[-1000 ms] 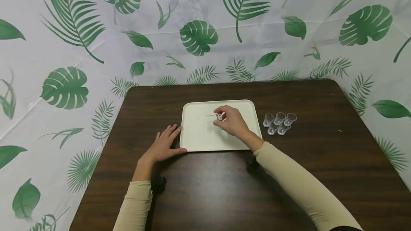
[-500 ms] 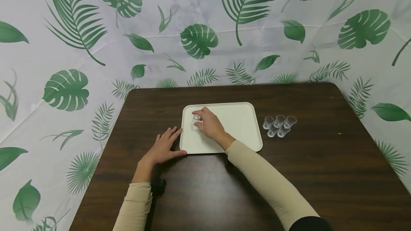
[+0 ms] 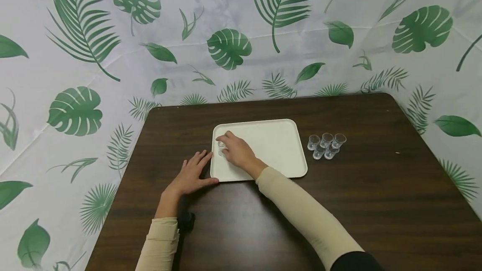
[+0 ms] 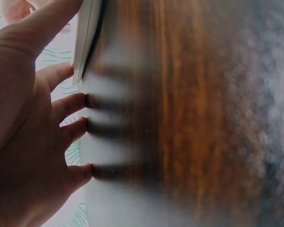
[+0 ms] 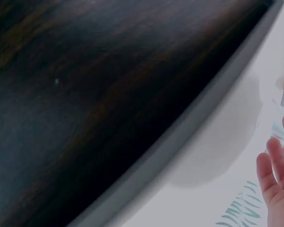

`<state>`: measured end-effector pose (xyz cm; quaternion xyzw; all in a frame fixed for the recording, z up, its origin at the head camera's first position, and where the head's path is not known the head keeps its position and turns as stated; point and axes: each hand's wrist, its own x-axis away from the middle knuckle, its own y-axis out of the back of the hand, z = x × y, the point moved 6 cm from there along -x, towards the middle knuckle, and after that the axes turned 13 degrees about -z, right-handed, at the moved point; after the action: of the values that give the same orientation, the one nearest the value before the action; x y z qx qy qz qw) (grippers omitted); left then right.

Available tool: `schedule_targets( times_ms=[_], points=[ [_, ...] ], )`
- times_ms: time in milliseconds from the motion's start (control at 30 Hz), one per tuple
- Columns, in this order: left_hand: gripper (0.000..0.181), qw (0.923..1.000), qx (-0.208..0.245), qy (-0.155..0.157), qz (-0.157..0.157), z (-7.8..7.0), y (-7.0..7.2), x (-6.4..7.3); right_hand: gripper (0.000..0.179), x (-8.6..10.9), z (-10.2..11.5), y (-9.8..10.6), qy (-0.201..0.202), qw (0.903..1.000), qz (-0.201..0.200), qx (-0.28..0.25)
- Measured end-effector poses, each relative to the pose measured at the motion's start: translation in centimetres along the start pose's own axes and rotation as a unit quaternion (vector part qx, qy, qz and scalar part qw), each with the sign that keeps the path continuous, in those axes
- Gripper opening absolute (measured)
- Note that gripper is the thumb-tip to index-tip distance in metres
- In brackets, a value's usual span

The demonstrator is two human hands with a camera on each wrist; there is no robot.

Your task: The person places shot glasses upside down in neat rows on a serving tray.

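Note:
A white rectangular tray (image 3: 271,147) lies on the table. Over its left part, in the head view, my right hand (image 3: 239,152) pinches a small clear shot glass (image 3: 221,144) between fingers and thumb. The glass is low at the tray surface; whether its base touches is hard to tell. My left hand (image 3: 191,175) is spread at the tray's near left corner, thumb and forefinger against the rim. In the left wrist view the other fingertips of my left hand (image 4: 28,123) rest on the wood. The right wrist view shows only part of my right hand (image 5: 279,184).
Several clear shot glasses (image 3: 326,140) stand grouped on the dark wooden table (image 3: 376,204), just right of the tray. A tiny light speck (image 3: 397,152) lies farther right. Behind the table hangs a leaf-patterned white cloth (image 3: 177,74).
My right hand has carried the shot glass leftward across the tray, turned it from lying sideways to upright, and lowered it near the left rim. My left hand has stayed at the corner.

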<state>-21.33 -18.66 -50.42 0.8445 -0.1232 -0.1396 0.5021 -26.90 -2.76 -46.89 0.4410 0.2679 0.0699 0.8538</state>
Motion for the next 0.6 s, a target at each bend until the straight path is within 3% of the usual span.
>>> schedule_targets(
  times_ms=[333,600],
  points=[
    [0.096,1.0,-0.003,-0.002,0.002,0.08,-0.04,-0.23,0.043,-0.01,0.13,-0.65,0.021,0.9991,-0.006,0.038],
    [0.095,1.0,-0.003,-0.004,-0.003,0.03,-0.02,-0.17,0.044,-0.01,0.14,-0.76,0.024,0.9992,-0.009,0.031]
  ],
)
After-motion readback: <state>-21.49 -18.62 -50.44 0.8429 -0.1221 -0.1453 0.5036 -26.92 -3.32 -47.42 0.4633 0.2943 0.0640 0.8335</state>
